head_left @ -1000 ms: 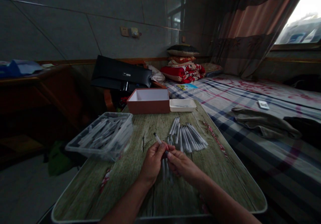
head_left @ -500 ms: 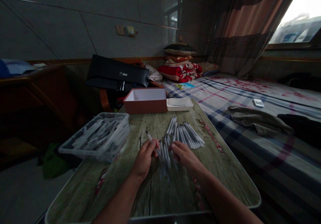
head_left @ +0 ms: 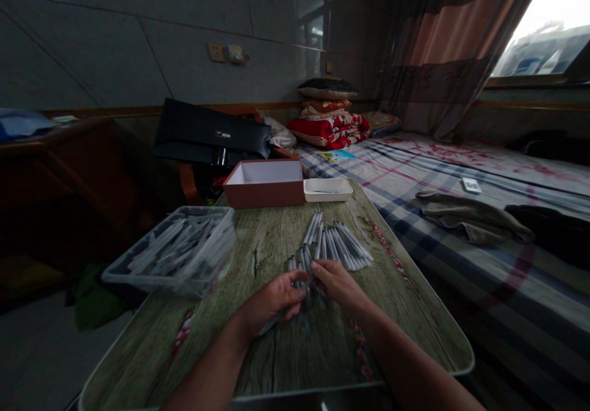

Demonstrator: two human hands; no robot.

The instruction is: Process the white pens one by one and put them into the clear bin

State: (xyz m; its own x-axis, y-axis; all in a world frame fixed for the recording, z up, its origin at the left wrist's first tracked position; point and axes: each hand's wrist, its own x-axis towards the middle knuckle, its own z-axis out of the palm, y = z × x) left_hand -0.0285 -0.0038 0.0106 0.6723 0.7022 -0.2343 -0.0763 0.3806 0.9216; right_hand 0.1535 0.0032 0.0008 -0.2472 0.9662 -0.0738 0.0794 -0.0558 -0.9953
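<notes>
A pen (head_left: 271, 323) lies under the palm of the left hand (head_left: 279, 297), loosely curled around it, nearer than and left of a fan of pens (head_left: 343, 248). The right hand (head_left: 334, 282), before the fan, brings thumb and forefinger close; blur hides any hold. Left of the fan: a pen-filled clear plastic bin (head_left: 138, 277). Beyond it: a reddish-brown box (head_left: 265, 195) and white tray (head_left: 328, 197).

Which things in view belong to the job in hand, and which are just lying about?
In the job:
- left hand, holding a pen
- right hand
- fanned pens
- clear tub, probably

Lying about, apparently:
- black monitor
- red bedding
- grey cloth
</notes>
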